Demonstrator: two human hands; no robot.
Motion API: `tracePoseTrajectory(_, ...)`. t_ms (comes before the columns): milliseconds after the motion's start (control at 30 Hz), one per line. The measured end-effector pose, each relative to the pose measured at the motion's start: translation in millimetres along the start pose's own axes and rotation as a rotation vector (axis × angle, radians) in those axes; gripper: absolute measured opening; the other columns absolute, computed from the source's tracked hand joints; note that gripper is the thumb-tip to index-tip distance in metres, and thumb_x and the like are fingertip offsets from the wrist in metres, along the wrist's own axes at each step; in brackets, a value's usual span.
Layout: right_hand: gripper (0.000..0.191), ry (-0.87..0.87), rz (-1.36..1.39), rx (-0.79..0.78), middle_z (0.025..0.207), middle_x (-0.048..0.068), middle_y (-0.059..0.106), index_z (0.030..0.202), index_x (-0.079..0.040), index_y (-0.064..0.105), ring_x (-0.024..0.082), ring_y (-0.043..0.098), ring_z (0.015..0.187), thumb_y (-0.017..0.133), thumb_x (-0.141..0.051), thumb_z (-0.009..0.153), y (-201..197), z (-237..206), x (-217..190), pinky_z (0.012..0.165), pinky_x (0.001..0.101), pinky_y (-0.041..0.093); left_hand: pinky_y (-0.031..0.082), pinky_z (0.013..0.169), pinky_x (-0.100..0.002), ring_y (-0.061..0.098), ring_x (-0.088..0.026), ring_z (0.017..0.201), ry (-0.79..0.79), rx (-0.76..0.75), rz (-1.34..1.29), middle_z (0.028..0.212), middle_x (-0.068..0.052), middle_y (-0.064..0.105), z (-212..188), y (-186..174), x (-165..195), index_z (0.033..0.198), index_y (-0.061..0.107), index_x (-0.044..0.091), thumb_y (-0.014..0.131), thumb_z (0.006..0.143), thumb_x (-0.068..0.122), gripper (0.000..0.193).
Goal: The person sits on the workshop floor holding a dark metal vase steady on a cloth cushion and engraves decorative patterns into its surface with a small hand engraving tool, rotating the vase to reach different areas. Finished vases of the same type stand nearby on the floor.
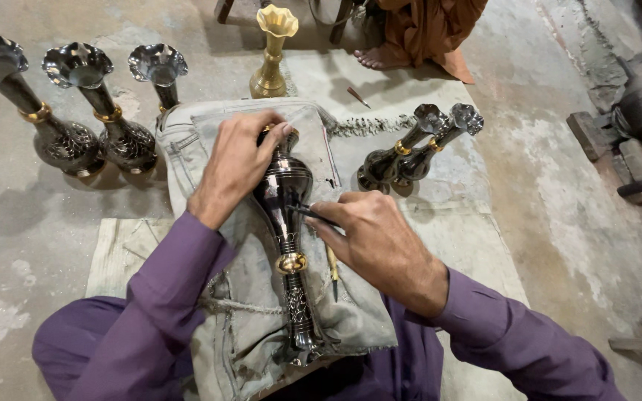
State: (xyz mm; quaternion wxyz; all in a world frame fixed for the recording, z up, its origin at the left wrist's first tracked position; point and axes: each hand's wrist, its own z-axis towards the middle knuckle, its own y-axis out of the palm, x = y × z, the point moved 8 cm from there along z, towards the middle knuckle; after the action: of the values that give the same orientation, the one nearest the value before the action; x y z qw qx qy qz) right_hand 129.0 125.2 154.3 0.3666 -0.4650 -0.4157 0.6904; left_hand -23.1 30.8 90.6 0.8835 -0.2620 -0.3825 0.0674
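So the black vase (285, 194) is lying lengthwise on a grey cloth (351, 312) over the person's lap, base end pointing away. Left hand (236, 165) is clamped over that far end, steadying it. Right hand (377, 239) sits just beside the belly, pinching a thin engraving tool (313, 215) with its tip touching the metal. Three dark finished vases (76, 111) stand off to the left.

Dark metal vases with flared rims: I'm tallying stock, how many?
6. Three upright vases at left, two lying vases at right, one vase on the lap cloth. More may be hidden.
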Motion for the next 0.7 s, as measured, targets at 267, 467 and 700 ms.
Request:
tracePoseTrajectory(267,0.020,0.020,0.012,-0.056,0.071,0.017,0.069,0.098,-0.002,0.077,0.034,0.068,0.064,0.073,-0.019,0.090,2,6,2,0.062,0.0454,0.053,0.062,0.079,-0.033,0.076,-0.022,0.094,0.124,-0.045,-0.163,0.112,-0.009,0.077,-52,-38,43,0.112,0.077,0.010,0.069,0.097,0.006,0.017)
tracePoseTrajectory(467,0.020,0.027,-0.025,-0.074,0.069,0.019,0.068,0.097,-0.001,0.077,0.036,0.067,0.064,0.074,-0.019,0.088,4,8,-1,0.061,0.0478,0.053,0.059,0.080,-0.035,0.075,-0.026,0.095,0.163,-0.157,-0.198,0.107,-0.012,0.076,-68,-36,65,0.113,0.075,0.006,0.073,0.089,0.002,0.024)
tracePoseTrajectory(700,0.019,0.074,0.001,-0.129,0.069,0.018,0.068,0.093,0.000,0.074,0.036,0.069,0.063,0.072,-0.019,0.090,4,10,0,0.060,0.0463,0.055,0.059,0.081,-0.038,0.074,-0.029,0.095,0.240,-0.196,-0.157,0.104,-0.011,0.076,-69,-29,71,0.110,0.075,0.004,0.074,0.085,0.001,0.025)
